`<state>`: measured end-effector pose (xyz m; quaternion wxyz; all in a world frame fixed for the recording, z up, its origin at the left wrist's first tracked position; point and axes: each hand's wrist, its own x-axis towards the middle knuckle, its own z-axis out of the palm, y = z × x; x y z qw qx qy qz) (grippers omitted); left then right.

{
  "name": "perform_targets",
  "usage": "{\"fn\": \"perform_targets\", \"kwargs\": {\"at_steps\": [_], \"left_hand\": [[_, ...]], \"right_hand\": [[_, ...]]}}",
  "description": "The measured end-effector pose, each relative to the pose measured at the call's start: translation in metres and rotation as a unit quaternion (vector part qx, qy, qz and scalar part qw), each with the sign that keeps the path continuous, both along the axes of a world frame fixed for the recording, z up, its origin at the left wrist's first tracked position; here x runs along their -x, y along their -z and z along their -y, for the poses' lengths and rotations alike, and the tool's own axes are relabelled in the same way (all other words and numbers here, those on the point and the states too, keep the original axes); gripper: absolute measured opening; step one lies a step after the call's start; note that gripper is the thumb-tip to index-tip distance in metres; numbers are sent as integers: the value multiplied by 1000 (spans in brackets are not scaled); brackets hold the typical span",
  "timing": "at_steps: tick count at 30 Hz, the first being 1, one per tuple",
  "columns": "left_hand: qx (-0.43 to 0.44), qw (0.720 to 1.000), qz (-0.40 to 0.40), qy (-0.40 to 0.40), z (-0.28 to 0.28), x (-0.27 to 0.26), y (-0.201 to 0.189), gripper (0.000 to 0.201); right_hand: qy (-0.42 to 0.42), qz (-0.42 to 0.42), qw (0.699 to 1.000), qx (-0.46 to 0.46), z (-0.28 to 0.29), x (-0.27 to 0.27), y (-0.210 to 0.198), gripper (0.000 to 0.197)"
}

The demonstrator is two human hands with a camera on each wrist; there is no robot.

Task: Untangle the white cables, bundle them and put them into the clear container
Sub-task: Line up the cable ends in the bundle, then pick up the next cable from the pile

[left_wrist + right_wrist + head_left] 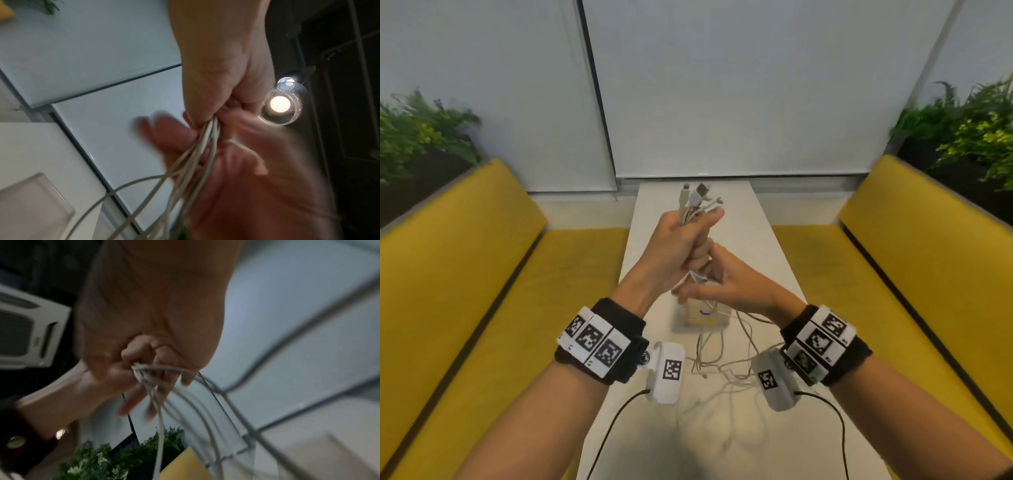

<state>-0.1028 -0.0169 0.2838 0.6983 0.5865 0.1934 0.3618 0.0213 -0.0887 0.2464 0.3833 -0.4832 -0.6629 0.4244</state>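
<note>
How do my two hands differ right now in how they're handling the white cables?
The left hand is raised in a fist that grips the white cables just below their plugs; the right hand sits lower, directly under it. The left hand's fingers are tightly curled, while the right hand's are looser and blurred around the hanging strands. Both touch the same bunch above the table.

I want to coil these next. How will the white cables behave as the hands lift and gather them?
Probably floppy: below the left hand the white cables sag in loose loops onto the table. Likely light, since one fist holds several. The strands cross each other, so they may snag; the plug ends look stiffer.
</note>
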Motion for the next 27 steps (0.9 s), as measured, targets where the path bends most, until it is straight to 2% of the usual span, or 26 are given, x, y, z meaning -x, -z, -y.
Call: {"fn": "perform_targets", "kwargs": {"at_steps": [1,2,3,4,6,9,11,15,17,19,21,23,25,27], "left_hand": [[14,999,21,-19,1,-1,-3,45],[26,998,44,-30,1,0,-6,47],[32,997,65,-33,1,1,-8,49],[35,996,82,-28,0,2,-9,51],[32,994,99,-12,-1,4,-8,51],[34,994,101,16,-3,8,3,33],[29,997,68,18,-2,10,10,14],[58,997,-37,26,1,14,22,27],[66,994,-79,33,2,15,25,40],[74,995,-57,16,4,14,24,43],[84,996,23,-7,3,11,21,38],[85,990,115,-6,0,12,7,37],[90,979,180,17,-4,18,-12,37],[91,971,216,37,-8,27,-30,37]], "right_hand": [[-1,-27,1000,11,-1,6,1,10],[10,-43,999,20,-3,9,5,20],[12,-53,998,34,-2,10,9,38],[10,-76,996,55,-2,12,15,46],[21,-72,996,49,2,16,19,43],[58,31,997,-34,4,17,19,41],[66,85,991,-81,2,15,20,42],[66,181,977,-89,0,6,30,28],[62,203,973,-89,1,5,36,36],[56,183,979,-78,2,3,35,38],[53,94,994,-28,2,0,34,12],[38,-4,999,26,5,-5,41,30],[27,-48,996,72,11,-11,55,46],[23,-68,992,109,16,-17,70,49]]}}
